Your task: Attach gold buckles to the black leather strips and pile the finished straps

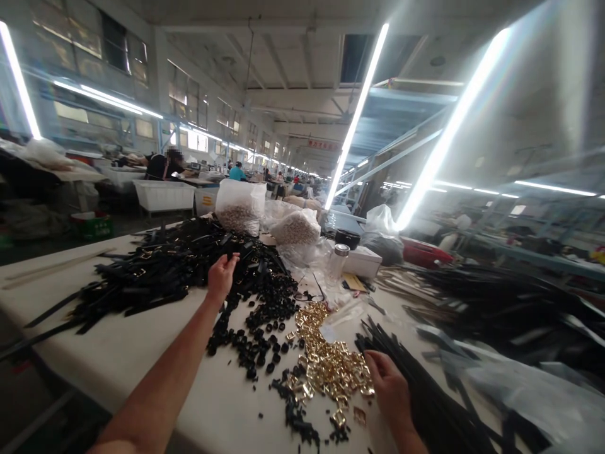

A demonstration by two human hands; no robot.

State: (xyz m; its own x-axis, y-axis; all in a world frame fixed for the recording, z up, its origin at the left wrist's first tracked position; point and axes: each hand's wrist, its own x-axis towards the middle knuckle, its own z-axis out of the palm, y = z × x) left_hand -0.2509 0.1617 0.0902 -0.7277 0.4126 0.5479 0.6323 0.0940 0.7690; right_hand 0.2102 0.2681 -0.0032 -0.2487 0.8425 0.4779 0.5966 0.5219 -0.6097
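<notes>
My left hand (221, 276) reaches out over the near edge of a heap of black straps (155, 265), some fitted with gold buckles. Its fingers point forward and apart, and I see nothing held in them. On the right, my right hand (390, 384) is between a pile of loose gold buckles (331, 362) and a bundle of long black strips (425, 391). Its fingers are curled together; whatever they pinch is hidden. Small black loops (259, 343) lie scattered between the two hands, and short black bits (297, 413) lie nearer to me.
Clear bags of small pieces (241, 208) stand at the table's far side. Beside them are a lidded jar (338, 260) and a white box (363, 261). More black strips (515, 315) and plastic sheeting (543, 397) cover the right. A white bin (165, 195) and people (165, 165) are beyond.
</notes>
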